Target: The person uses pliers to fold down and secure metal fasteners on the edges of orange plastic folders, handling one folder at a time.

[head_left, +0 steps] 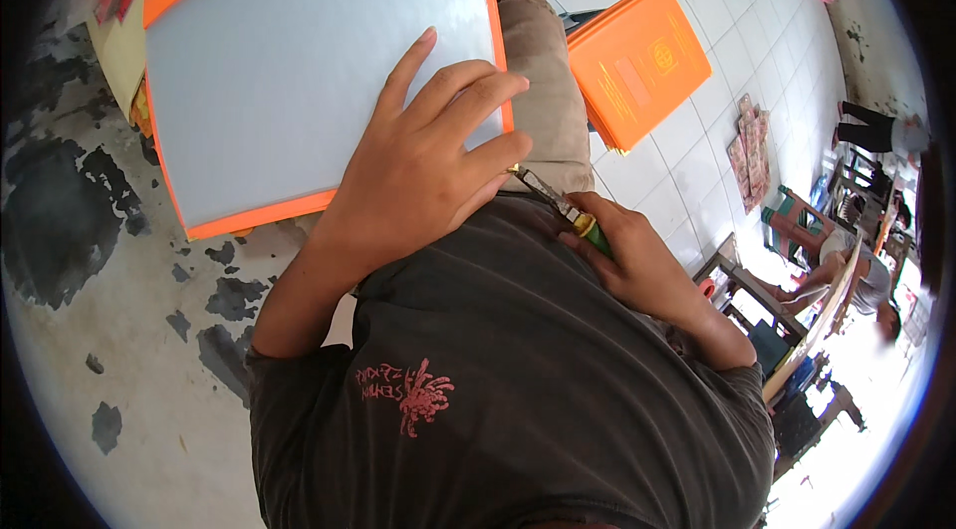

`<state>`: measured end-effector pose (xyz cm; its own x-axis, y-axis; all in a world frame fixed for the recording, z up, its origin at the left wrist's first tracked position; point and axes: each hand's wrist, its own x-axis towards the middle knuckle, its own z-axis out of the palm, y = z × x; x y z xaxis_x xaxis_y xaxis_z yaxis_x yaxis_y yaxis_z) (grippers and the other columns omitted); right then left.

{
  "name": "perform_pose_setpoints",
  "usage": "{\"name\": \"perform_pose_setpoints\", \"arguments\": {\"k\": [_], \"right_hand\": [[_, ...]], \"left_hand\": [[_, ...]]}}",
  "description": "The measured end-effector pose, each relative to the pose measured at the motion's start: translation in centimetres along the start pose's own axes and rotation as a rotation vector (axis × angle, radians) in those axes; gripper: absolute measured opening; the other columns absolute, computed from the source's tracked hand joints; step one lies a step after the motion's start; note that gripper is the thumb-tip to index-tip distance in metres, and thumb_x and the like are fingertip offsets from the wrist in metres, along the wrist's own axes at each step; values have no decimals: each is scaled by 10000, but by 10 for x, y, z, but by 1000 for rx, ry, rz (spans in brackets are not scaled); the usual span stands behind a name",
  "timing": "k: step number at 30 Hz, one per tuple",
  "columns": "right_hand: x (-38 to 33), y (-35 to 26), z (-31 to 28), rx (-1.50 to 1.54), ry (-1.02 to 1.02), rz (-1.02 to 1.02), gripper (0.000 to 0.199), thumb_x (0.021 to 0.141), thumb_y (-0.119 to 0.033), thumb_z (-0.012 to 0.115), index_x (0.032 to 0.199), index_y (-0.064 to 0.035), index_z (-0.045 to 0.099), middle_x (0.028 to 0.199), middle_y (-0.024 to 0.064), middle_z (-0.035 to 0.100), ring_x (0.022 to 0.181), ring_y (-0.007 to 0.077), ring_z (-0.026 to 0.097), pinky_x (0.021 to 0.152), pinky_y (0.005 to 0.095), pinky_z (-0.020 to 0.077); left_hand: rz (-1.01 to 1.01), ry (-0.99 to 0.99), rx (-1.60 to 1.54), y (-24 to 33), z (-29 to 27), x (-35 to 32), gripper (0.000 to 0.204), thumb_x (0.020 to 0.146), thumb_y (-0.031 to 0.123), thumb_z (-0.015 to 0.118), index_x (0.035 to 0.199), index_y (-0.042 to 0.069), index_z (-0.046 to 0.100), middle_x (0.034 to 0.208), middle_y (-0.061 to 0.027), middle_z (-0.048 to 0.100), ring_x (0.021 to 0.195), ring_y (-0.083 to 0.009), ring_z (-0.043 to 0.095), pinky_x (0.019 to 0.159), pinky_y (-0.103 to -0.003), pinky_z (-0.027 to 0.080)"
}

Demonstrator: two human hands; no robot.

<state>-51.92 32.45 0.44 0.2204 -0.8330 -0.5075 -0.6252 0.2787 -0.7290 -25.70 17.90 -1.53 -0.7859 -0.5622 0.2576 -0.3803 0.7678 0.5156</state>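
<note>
An opened orange folder (269,228) with a pale, glossy plastic inner sheet lies in front of me, partly over my lap. My left hand (418,150) rests on its right edge with the fingers spread over the sheet. Between the thumb and fingers of my right hand (622,250) is a slim metal tool (543,192) with a green and yellow handle. Its brassy tip meets or nearly meets the folder's lower right corner, just below my left thumb; whether it touches cannot be told. The tool's exact kind is unclear.
A stack of orange folders (642,66) sits on the white tiled floor to my right. Beyond it lies a patterned reddish bundle (749,150). A person in grey (864,280) sits among tables and chairs at far right. Left is a peeling surface (70,220).
</note>
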Motion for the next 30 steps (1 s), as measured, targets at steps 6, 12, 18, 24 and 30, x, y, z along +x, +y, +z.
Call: {"name": "perform_pose_setpoints", "arguments": {"k": [6,12,18,24,30], "right_hand": [[4,-7,6,-29,29,23,424,1057,-133,754,1411,37,594,1248,287,730,1192,498,712,1004,542,565],[6,-11,7,-26,39,55,417,1042,-118,773,1395,25,602,1241,270,736,1205,486,715,1009,539,567],[7,-12,7,-47,40,89,399,1041,-140,780,1368,15,611,1200,255,752,1187,481,726,983,542,575],[10,-5,7,-140,42,83,349,1052,-193,788,1284,4,618,1038,267,760,1054,504,752,885,551,579],[14,-5,6,-19,24,70,336,1060,-225,800,1232,7,629,1027,287,764,992,504,762,846,523,576]], "left_hand": [[18,9,11,-3,3,0,316,796,144,896,1088,156,777,1532,-45,649,1442,-296,584,1343,-683,305],[26,11,8,-5,5,-1,327,796,135,889,1102,155,774,1540,-46,633,1442,-303,576,1342,-694,302],[22,15,16,-6,8,-2,330,795,142,894,1104,159,778,1539,-44,632,1451,-302,566,1349,-695,297],[17,21,13,-5,8,-2,323,802,144,897,1104,163,782,1533,-42,634,1452,-303,564,1354,-695,292],[20,20,14,-5,8,-1,317,798,143,900,1091,161,782,1520,-39,641,1444,-300,570,1352,-696,298]]}}
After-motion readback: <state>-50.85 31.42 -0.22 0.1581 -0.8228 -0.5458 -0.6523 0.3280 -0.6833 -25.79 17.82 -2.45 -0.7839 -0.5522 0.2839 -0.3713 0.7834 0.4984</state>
